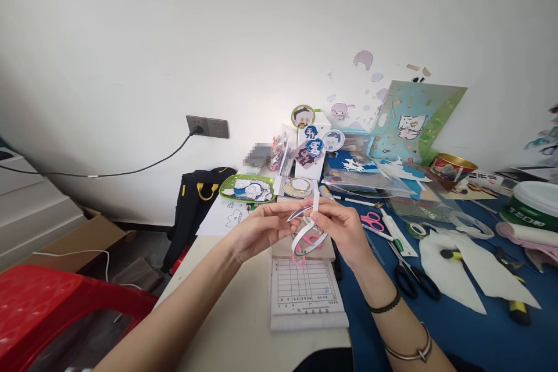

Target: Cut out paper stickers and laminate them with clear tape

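Both hands meet over the middle of the desk. My left hand [268, 225] pinches a small curved paper piece [299, 213] with a dark edge. Between thumb and fingers of my right hand [337, 225] is a white paper strip [315, 196], whose lower part curls in a loop below the fingers. Under the loop are pink scissors [299, 258], lying on a beige block [279, 251]. A printed form pad [307, 289] lies just nearer to me.
A green tray [224, 188] of paper cutouts stands behind my left hand. To the right, black scissors [407, 273], white sheets [449, 264], a glue tube [399, 232] and tape [417, 230] lie on a blue mat [379, 331]. A red stool [47, 296] is at left.
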### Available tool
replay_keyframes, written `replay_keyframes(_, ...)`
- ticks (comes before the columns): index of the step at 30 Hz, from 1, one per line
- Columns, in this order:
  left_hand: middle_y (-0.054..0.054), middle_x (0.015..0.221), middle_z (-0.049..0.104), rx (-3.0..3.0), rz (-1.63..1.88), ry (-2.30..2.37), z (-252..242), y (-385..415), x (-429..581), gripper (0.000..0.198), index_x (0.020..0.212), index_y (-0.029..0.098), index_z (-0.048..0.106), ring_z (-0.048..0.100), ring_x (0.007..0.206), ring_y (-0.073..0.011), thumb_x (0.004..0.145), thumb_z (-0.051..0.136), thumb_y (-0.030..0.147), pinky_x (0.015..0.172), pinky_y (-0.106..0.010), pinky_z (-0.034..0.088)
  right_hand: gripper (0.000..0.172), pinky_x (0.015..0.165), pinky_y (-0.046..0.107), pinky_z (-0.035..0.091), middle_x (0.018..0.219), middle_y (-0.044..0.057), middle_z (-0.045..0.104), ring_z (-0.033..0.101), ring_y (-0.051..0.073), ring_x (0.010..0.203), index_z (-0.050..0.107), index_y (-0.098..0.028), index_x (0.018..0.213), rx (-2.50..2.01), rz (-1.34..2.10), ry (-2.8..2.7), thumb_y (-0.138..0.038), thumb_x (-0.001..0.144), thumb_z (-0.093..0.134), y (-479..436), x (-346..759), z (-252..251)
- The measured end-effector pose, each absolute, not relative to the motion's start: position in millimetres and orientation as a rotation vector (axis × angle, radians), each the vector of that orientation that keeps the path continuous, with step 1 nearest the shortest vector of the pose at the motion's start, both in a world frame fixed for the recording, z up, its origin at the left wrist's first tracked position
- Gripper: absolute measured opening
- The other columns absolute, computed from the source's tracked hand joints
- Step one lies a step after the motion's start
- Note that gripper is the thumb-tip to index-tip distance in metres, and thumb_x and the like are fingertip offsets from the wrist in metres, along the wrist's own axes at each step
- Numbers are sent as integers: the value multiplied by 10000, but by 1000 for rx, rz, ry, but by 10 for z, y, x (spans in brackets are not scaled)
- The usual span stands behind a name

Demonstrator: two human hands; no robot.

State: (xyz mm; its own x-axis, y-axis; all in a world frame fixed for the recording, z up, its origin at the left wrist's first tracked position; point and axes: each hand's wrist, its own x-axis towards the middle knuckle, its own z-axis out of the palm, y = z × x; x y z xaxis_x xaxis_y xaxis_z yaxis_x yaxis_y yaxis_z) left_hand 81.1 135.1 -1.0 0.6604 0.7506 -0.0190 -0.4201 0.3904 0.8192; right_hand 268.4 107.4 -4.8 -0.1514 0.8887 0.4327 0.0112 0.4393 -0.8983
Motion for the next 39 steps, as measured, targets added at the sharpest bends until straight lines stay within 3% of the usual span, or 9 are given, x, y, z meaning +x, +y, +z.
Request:
replay_keyframes(3,-64,950,721,942,794,479,-23,1331,830,288,980,154,732,639,842,-131,704,711,73,845,-239,479,151,600,311,474,970,64,696,610,213,804,758,-253,834,-847,943,-1519,-351,810,645,1074,2681,-60)
replay_keyframes(6,-33,724,692,963,872,550,-43,1321,867,89,796,133,743,610,691,-105,737,732,200,748,-225,486,147,568,287,448,952,56,695,585,182,733,756,-255,833,-853,951,-1502,-353,805,651,1080,2669,-62)
replay_keyframes(9,-13,652,653,967,956,610,-62,1335,888,117,708,129,717,577,641,-90,731,739,242,697,-210,468,141,539,269,426,981,50,666,537,139,652,746,-244,813,-832,978,-1465,-344,805,647,1082,2662,-46)
replay_keyframes(12,-23,719,685,1022,1034,698,-64,1356,880,127,715,138,704,603,684,-111,707,752,255,717,-228,469,172,535,265,420,951,50,620,499,123,620,719,-219,779,-795,984,-1441,-352,820,618,1074,2670,-31)
replay_keyframes(21,-28,687,699,1247,1115,930,16,1317,858,193,790,150,697,658,670,-166,676,766,291,677,-266,502,268,444,237,298,581,-10,508,383,93,465,641,-179,729,-779,1154,-1460,-401,858,560,1008,2633,-17)
replay_keyframes(28,-58,759,727,1254,1093,905,-14,1323,861,172,780,148,722,684,768,-195,757,689,315,746,-284,518,339,410,225,236,536,-34,414,312,75,426,627,-174,695,-957,1210,-1444,-463,850,546,1039,2570,-60)
replay_keyframes(39,-57,780,749,1206,1014,825,-9,1305,869,133,837,143,730,702,783,-186,762,680,242,788,-280,538,298,453,233,302,560,-30,423,380,93,465,630,-183,703,-1059,1091,-1563,-408,872,532,1090,2540,-120)
